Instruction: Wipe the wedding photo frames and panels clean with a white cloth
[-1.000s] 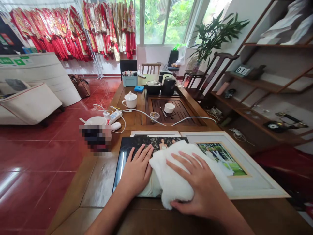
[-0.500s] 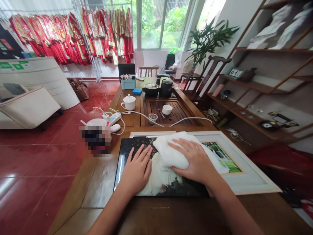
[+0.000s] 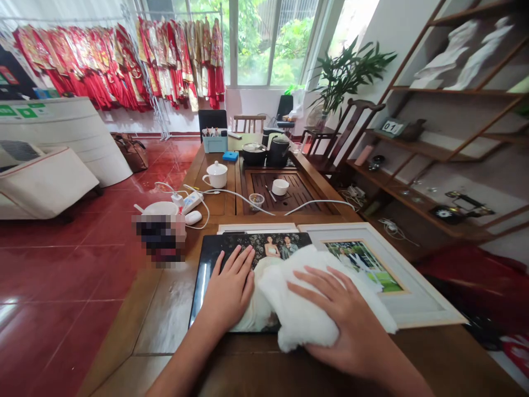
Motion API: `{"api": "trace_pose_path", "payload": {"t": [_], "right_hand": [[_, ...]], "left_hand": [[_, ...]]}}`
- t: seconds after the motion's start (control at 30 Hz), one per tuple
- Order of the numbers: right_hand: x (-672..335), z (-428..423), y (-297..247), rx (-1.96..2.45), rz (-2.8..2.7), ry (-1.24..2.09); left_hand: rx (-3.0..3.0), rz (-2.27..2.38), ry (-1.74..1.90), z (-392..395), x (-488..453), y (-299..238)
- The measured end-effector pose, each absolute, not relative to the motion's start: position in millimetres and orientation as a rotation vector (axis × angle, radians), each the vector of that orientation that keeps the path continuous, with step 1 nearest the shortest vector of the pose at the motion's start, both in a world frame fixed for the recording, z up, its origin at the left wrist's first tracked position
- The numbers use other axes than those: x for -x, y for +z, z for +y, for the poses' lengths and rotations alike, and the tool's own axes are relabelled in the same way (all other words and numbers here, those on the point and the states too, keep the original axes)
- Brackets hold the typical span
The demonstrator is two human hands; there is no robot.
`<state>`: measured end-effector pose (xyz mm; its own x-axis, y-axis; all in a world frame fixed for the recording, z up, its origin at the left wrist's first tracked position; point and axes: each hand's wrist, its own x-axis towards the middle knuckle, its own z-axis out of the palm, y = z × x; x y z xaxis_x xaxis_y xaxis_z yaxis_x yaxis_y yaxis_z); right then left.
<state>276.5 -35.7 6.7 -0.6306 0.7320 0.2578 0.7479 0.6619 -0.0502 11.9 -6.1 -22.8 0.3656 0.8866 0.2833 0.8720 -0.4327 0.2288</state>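
A glossy black-bordered photo print (image 3: pixel 206 264) lies flat on the wooden table (image 3: pixel 165 320) in front of me. My left hand (image 3: pixel 229 289) rests open on its left half, fingers flat and pointing away. My right hand (image 3: pixel 339 320) presses flat on a white cloth (image 3: pixel 301 314), fingers spread, over the print's right half and near edge. The cloth also overlaps the white-framed picture (image 3: pixel 421 300) lying to the right.
Another white frame edge (image 3: pixel 256 226) shows beyond the print. Further back are a tea tray (image 3: pixel 297 193) with a small cup, kettles, a white teapot (image 3: pixel 215 174), a power strip with cables (image 3: pixel 192 199) and a blurred object (image 3: pixel 159 240) at the left edge. Shelves stand right.
My right hand pushed the cloth up toward the far edge of the print, then drew it back toward me. My left hand stayed flat in place.
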Motion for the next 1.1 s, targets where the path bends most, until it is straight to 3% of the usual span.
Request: {"api": "trace_pose_path", "payload": {"t": [0.17, 0.53, 0.93, 1.1], "right_hand": [[-284, -40, 3, 1.189, -2.654, -0.104], [-260, 53, 9, 1.328, -2.419, -0.161], [-273, -45, -1, 1.252, -2.552, -0.183], [-270, -31, 0, 1.284, -2.523, -0.165]], "left_hand": [[-2.548, 1.638, 0.528, -6, -12, -21], [-2.574, 1.63, 0.554, -6, -12, -23], [-2.57, 1.654, 0.517, -6, -12, -20], [-2.596, 1.624, 0.513, -5, -11, -20]]}}
